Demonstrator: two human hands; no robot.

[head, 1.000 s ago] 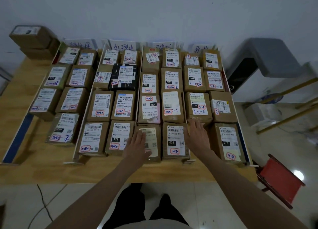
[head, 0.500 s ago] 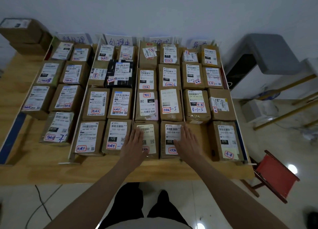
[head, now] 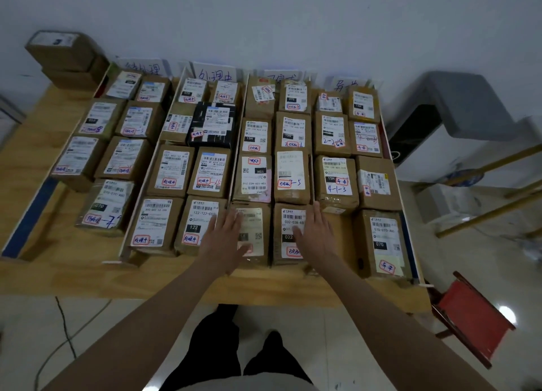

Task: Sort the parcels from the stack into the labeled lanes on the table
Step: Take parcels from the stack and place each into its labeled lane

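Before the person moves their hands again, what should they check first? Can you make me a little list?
1. Left hand lies flat with straight fingers on the front brown cardboard parcel with the pale label: ok.
2. Right hand lies flat on the brown cardboard parcel marked 032: ok.
3. Neither hand grips a parcel: ok.
4. The two parcels sit side by side in the same lane: ok.
5. Bare wooden table shows between the 032 parcel and the brown cardboard parcel marked 070, so that spot is free: ok.
6. The red stamps match the handwritten lane sign: cannot tell, too blurry.
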